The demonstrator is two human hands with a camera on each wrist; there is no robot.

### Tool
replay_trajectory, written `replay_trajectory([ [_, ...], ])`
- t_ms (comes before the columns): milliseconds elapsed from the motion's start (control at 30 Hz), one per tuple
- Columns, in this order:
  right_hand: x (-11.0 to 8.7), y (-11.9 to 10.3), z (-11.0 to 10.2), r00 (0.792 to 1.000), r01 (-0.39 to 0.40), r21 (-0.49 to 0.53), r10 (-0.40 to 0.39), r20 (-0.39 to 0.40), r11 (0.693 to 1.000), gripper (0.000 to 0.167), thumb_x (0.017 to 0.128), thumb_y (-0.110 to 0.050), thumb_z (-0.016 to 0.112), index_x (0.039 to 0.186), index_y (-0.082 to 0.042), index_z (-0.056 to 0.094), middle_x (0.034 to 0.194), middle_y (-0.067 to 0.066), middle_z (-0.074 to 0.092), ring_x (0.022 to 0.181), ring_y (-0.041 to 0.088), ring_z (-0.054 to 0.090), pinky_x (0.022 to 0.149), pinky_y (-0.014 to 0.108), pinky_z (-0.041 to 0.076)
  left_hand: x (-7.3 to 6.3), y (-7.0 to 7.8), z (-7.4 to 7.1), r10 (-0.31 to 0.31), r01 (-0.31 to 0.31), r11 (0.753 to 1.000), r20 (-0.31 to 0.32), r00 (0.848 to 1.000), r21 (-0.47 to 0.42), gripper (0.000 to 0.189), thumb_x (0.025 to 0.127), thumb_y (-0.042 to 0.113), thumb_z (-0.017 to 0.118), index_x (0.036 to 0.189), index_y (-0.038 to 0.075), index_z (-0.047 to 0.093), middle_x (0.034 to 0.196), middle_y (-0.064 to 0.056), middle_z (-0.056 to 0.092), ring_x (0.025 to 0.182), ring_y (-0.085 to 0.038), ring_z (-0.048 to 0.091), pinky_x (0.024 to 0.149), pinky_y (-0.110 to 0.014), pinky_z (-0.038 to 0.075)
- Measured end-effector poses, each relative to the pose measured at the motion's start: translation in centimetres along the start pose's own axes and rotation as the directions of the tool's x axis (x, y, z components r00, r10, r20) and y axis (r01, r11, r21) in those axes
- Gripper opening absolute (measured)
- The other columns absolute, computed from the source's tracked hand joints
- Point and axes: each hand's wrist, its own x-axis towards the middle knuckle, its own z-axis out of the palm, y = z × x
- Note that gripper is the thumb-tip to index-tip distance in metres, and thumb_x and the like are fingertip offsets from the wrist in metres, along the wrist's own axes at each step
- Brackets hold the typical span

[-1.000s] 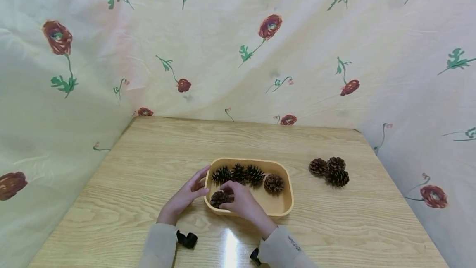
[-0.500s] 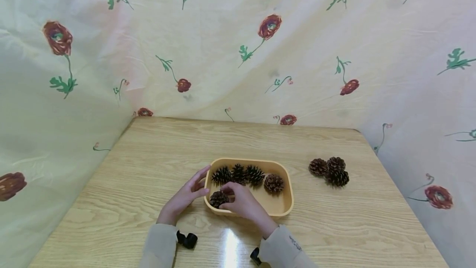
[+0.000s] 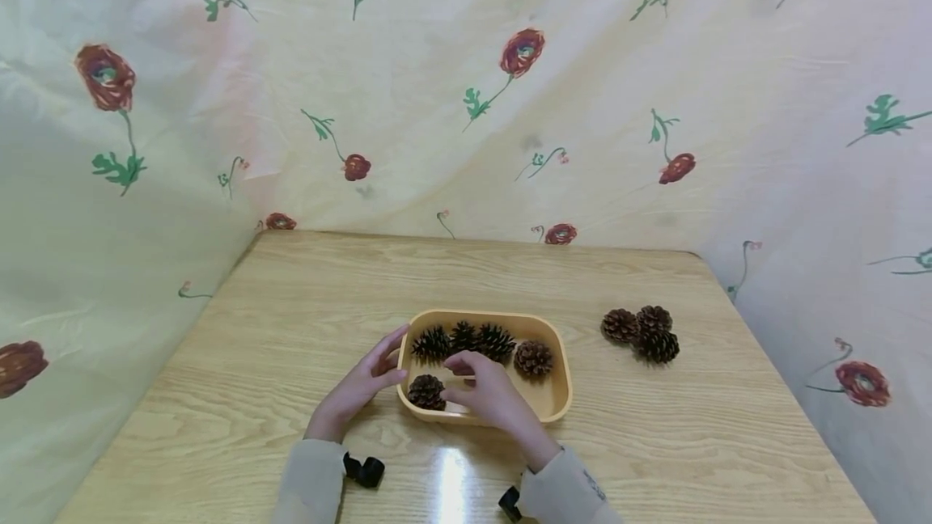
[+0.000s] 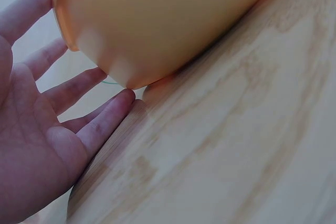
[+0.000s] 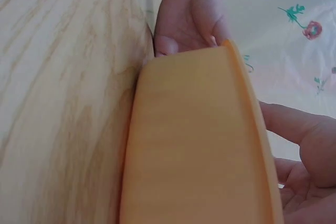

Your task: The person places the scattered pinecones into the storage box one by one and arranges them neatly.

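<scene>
A yellow-orange rectangular tray (image 3: 557,407) with rounded corners holds several pine cones. My left hand (image 3: 364,382) rests against its left end, fingers spread and fairly straight; the left wrist view shows the fingertips (image 4: 100,74) at the tray's outer wall. Over the tray's inside, my right hand (image 3: 486,386) is loosely curved with nothing between finger and thumb. Just left of its fingertips lies a brown pine cone (image 3: 426,392) in the near left corner. Dark pine cones (image 3: 463,338) line the far side, and a rounder pine cone (image 3: 534,358) sits at the right.
Three more pine cones (image 3: 648,333) lie grouped on the wooden table (image 3: 728,427), right of the tray. A flower-patterned cloth (image 3: 437,87) hangs behind the table and along both sides.
My right hand has let go of the near left pine cone and drawn back slightly to the right. The left hand stays at the tray's end.
</scene>
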Motion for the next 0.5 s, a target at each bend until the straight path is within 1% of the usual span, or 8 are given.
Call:
replay_trajectory([
  [167, -0.5, 0.2, -0.6, 0.999, -0.009, -0.001, 0.009, -0.040, 1.000, 0.036, 0.084, -0.015, 0.074, 0.116, -0.001, 0.062, 0.118, 0.016, 0.065, 0.113, 0.035, 0.061, 0.095, 0.044, 0.053, -0.1, -0.3, -0.2, 0.016, -0.016, 1.000, 0.000, 1.000, 0.012, 0.069, 0.099, 0.011, 0.053, 0.155, 0.028, 0.019, 0.162, -0.015, 0.015, 0.143, -0.043, 0.028, 0.115, -0.057, 0.027],
  [333, -1.0, 0.3, -1.3, 0.998, -0.024, 0.020, 0.026, -0.061, 1.000, 0.036, 0.083, -0.013, 0.075, 0.115, -0.002, 0.063, 0.117, 0.015, 0.065, 0.113, 0.036, 0.061, 0.095, 0.044, 0.052, -0.2, -0.4, -0.3, 0.018, -0.018, 1.000, -0.005, 1.000, 0.022, 0.069, 0.098, 0.011, 0.054, 0.155, 0.029, 0.019, 0.162, -0.015, 0.014, 0.143, -0.044, 0.027, 0.115, -0.058, 0.027],
  [500, -1.4, 0.7, -1.8, 0.994, -0.061, 0.022, 0.063, -0.086, 0.998, 0.036, 0.082, -0.011, 0.075, 0.115, -0.003, 0.063, 0.116, 0.012, 0.066, 0.113, 0.034, 0.061, 0.095, 0.042, 0.053, -0.3, -0.2, -0.3, 0.011, -0.011, 1.000, -0.003, 1.000, 0.000, 0.069, 0.098, 0.011, 0.054, 0.155, 0.031, 0.020, 0.162, -0.012, 0.016, 0.143, -0.041, 0.028, 0.116, -0.057, 0.026],
])
